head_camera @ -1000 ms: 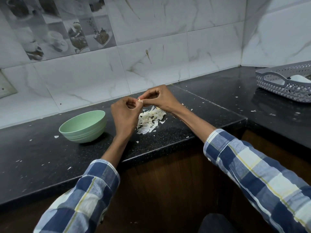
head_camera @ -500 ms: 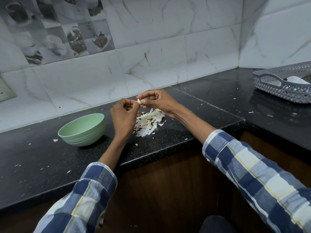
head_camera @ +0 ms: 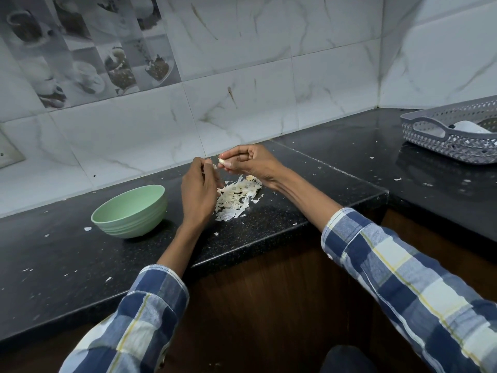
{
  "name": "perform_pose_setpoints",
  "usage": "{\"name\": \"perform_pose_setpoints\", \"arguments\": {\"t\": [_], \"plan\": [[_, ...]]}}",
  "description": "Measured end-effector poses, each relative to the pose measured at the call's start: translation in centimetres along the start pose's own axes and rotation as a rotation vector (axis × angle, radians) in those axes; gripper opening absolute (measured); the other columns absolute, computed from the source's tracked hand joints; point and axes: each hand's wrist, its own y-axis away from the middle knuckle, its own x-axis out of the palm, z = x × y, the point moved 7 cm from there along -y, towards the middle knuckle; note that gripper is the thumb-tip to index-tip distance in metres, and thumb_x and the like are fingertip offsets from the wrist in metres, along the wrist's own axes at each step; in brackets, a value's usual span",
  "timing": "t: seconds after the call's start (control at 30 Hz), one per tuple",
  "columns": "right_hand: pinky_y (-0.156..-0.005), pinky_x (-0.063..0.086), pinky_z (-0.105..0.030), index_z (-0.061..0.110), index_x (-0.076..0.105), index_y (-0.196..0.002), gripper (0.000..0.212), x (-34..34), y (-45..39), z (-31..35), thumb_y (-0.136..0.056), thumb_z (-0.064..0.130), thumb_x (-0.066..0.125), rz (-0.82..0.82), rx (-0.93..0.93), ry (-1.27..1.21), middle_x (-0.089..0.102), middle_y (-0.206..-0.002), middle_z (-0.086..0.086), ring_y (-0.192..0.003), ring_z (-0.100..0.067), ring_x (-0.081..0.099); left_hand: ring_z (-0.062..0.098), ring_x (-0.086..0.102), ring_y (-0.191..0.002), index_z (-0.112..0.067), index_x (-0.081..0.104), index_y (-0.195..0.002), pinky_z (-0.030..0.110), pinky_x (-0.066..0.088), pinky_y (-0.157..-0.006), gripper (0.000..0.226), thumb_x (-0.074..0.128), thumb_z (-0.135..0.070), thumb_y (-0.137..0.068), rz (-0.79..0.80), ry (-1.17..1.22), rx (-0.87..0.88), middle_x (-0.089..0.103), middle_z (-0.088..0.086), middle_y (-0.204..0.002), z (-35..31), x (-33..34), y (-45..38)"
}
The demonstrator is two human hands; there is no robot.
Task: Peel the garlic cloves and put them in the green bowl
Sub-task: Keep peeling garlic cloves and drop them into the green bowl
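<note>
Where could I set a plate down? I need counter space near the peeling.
Bare counter lies between the hands and the grey basket, and left of the green bowl. The peel pile crowds the middle.

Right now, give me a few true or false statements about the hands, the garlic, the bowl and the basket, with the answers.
1. The right hand pinches a garlic clove at its fingertips. True.
2. The green bowl lies overturned. False: it stands upright, left of the left hand.
3. The pile of garlic skins lies on the black counter below the hands. True.
4. The grey basket sits beside the bowl. False: it is far off, on the counter's right side.
</note>
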Motion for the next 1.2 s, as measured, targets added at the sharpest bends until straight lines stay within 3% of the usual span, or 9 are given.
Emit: {"name": "perform_pose_setpoints", "arguments": {"t": [0.1,0.23,0.33,0.5,0.77,0.97,1.2], "plan": [[-0.079,0.06,-0.023,-0.003,0.072,-0.111,0.031,-0.2,0.0,0.1,-0.082,-0.007,0.08,-0.017,-0.01,-0.004,0.078,-0.095,-0.012,-0.091,-0.016,0.076,0.015,0.069,-0.068,-0.025,0.061,-0.087,0.05,0.058,-0.07,0.037,0.045,-0.051,-0.109,0.013,-0.176,0.064,0.07,-0.006,-0.073,-0.1,0.1,0.2],[-0.081,0.061,-0.025,0.001,0.073,-0.108,0.035,-0.7,-0.2,0.2,-0.076,-0.009,0.084,-0.058,-0.041,0.029,0.077,-0.096,-0.01,-0.09,-0.014,0.075,0.002,0.065,-0.076,-0.031,0.061,-0.1,0.041,0.059,-0.072,0.013,0.069,-0.041,-0.096,-0.036,-0.165,0.072,0.069,-0.013,-0.087,0.0,-0.3,-0.1],[-0.079,0.061,-0.024,0.0,0.074,-0.104,0.032,-0.8,-0.2,0.3,-0.076,-0.011,0.083,-0.07,-0.063,0.038,0.078,-0.094,-0.008,-0.089,-0.013,0.075,0.002,0.066,-0.081,-0.03,0.068,-0.102,0.042,0.06,-0.074,0.007,0.069,-0.034,-0.096,-0.041,-0.149,0.102,0.07,-0.014,-0.091,-0.2,-0.4,-0.1],[-0.086,0.063,-0.031,-0.011,0.071,-0.108,0.033,-0.5,-0.2,0.1,-0.077,-0.01,0.083,-0.045,-0.04,0.039,0.077,-0.101,-0.017,-0.097,-0.026,0.076,0.005,0.069,-0.076,-0.026,0.079,-0.099,0.043,0.062,-0.071,0.008,0.073,-0.03,-0.095,-0.064,-0.101,0.089,0.074,-0.013,-0.084,-0.3,-0.7,-0.2],[-0.086,0.062,-0.03,-0.011,0.074,-0.106,0.033,-0.5,0.1,0.4,-0.078,-0.001,0.087,-0.061,-0.086,0.129,0.078,-0.103,-0.019,-0.102,-0.032,0.075,0.007,0.072,-0.069,-0.027,0.08,-0.095,0.04,0.063,-0.067,0.005,0.076,-0.026,-0.092,-0.06,-0.068,0.073,0.076,-0.012,-0.077,-0.6,-0.7,-0.1],[-0.091,0.062,-0.036,-0.011,0.074,-0.104,0.029,-0.5,0.2,0.7,-0.079,-0.001,0.086,-0.065,-0.132,0.203,0.077,-0.103,-0.023,-0.101,-0.034,0.076,0.017,0.076,-0.068,-0.022,0.082,-0.098,0.047,0.065,-0.069,0.007,0.077,-0.02,-0.094,-0.044,0.007,0.019,0.078,-0.006,-0.077,-0.4,-0.8,0.0],[-0.078,0.061,-0.025,-0.012,0.074,-0.099,0.027,0.1,0.5,1.4,-0.079,0.0,0.086,-0.061,-0.216,0.306,0.078,-0.096,-0.02,-0.091,-0.028,0.078,0.009,0.075,-0.064,-0.03,0.079,-0.087,0.04,0.066,-0.066,0.006,0.081,-0.024,-0.088,-0.079,0.035,-0.002,0.076,-0.011,-0.069,-0.6,-1.0,0.1]]}}
